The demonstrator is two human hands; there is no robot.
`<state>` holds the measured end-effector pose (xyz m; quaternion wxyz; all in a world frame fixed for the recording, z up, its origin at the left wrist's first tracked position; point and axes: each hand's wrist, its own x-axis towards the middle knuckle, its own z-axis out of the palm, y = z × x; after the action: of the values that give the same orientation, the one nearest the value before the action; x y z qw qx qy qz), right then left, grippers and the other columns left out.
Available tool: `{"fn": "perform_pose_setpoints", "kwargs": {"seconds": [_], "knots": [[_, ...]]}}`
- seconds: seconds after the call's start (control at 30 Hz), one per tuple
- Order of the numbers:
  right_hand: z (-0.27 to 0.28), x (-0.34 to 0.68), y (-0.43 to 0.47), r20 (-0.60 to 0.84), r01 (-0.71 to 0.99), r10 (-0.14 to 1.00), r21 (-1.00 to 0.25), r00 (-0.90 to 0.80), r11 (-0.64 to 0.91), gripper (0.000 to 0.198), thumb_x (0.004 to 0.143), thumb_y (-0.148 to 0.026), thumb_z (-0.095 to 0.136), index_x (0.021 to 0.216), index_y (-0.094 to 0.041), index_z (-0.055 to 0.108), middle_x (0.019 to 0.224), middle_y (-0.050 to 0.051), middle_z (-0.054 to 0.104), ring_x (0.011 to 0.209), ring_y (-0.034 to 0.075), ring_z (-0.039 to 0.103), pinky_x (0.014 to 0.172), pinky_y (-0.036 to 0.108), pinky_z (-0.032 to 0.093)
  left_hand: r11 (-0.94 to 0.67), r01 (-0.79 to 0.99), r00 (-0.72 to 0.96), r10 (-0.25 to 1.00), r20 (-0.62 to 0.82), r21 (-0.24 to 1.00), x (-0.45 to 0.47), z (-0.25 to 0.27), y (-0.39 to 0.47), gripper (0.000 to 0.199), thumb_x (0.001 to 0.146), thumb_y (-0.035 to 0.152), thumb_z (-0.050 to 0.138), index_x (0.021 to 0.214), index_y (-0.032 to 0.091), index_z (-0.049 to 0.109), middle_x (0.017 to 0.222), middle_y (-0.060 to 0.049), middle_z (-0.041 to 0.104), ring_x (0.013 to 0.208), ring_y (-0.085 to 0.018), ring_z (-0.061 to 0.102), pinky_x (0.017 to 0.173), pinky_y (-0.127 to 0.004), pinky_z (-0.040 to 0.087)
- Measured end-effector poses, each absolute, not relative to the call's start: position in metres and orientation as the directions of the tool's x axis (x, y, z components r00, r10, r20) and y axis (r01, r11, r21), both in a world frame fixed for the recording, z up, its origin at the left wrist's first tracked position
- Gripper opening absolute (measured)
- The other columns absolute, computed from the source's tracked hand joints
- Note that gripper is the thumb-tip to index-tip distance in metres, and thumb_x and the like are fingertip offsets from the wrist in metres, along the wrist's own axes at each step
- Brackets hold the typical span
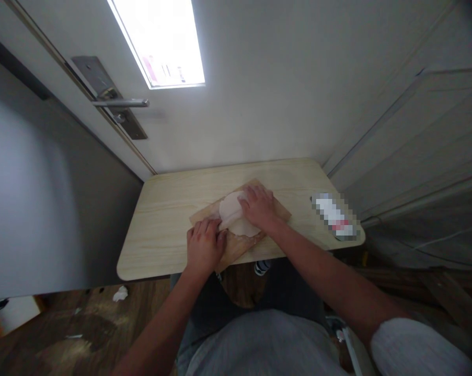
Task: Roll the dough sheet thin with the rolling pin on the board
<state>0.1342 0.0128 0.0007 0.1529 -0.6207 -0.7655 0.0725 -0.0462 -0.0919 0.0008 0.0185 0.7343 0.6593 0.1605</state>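
A flat, pale sheet of dough (238, 222) lies on a wooden board (236, 248), with a rounded upper part and a fold across its left side. At the lower left edge of the dough, my left hand (205, 241) has its fingers curled around the margin, the thumb towards the middle. My right hand (260, 206) rests over the upper right side, fingers bent on the dough and thumb pointing left across it. Both palms hide parts of the dough's edges. The board sits at an angle, one corner reaching the table's front edge.
The light wood table (157, 224) stands against a white door (259, 104) with a metal handle (122, 103). A pixelated oblong object (335, 216) lies on the table's right end. Crumpled white paper (120, 293) is on the floor at left.
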Motion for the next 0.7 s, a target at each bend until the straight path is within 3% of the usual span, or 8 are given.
{"fn": "perform_pose_setpoints", "kwargs": {"seconds": [0.13,0.27,0.4,0.5,0.6,0.7], "knots": [[-0.002,0.124,0.021,0.124,0.929,0.971,-0.287,-0.206,0.234,0.048,0.100,-0.040,0.041,0.141,-0.018,0.050,0.147,0.013,0.052,0.139,0.031,0.038,0.114,0.054,0.022,-0.092,0.966,0.040,0.977,0.211,0.242,-0.053,0.001,-0.088,0.031,0.095,0.038,0.049,0.119,0.023,0.061,0.119,-0.011,0.067,0.111,-0.030,0.058,0.089,-0.045,0.043],[-0.001,0.129,0.019,0.154,0.911,0.952,-0.285,-0.263,0.298,0.041,0.097,-0.038,0.046,0.131,-0.018,0.060,0.141,0.013,0.057,0.136,0.030,0.041,0.113,0.052,0.024,-0.100,0.967,0.056,0.981,0.183,0.236,-0.059,0.006,-0.081,0.031,0.094,0.038,0.050,0.118,0.025,0.062,0.121,-0.010,0.067,0.113,-0.030,0.057,0.092,-0.046,0.042],[0.009,0.146,0.010,0.233,0.816,0.888,-0.353,-0.397,0.458,0.033,0.093,-0.041,0.054,0.116,-0.023,0.069,0.128,0.007,0.066,0.129,0.027,0.048,0.111,0.047,0.027,-0.167,0.959,0.125,0.974,0.188,0.228,-0.062,0.018,-0.064,0.030,0.093,0.037,0.052,0.120,0.028,0.063,0.122,-0.008,0.067,0.115,-0.030,0.056,0.098,-0.047,0.037],[0.016,0.162,0.009,0.246,0.774,0.843,-0.335,-0.479,0.537,0.039,0.085,-0.041,0.064,0.118,-0.022,0.069,0.124,0.008,0.068,0.121,0.027,0.052,0.108,0.043,0.031,-0.266,0.938,0.218,0.951,0.221,0.222,-0.059,0.032,-0.043,0.028,0.094,0.036,0.052,0.119,0.030,0.063,0.122,-0.006,0.068,0.115,-0.028,0.055,0.102,-0.048,0.035],[0.015,0.179,0.014,0.210,0.844,0.891,-0.290,-0.403,0.450,0.033,0.086,-0.033,0.062,0.116,-0.021,0.068,0.118,0.009,0.069,0.112,0.026,0.056,0.100,0.039,0.037,-0.352,0.898,0.273,0.917,0.291,0.264,-0.050,0.041,-0.020,0.029,0.092,0.034,0.057,0.120,0.029,0.061,0.126,-0.005,0.065,0.119,-0.026,0.054,0.106,-0.044,0.034],[0.006,0.196,0.019,0.169,0.924,0.962,-0.285,-0.215,0.256,0.028,0.088,-0.033,0.059,0.113,-0.022,0.067,0.112,0.009,0.070,0.106,0.026,0.059,0.089,0.036,0.042,-0.292,0.885,0.139,0.910,0.392,0.363,-0.039,0.039,0.003,0.047,0.087,0.031,0.063,0.131,0.022,0.052,0.133,-0.009,0.060,0.124,-0.024,0.051,0.106,-0.039,0.038]]}}
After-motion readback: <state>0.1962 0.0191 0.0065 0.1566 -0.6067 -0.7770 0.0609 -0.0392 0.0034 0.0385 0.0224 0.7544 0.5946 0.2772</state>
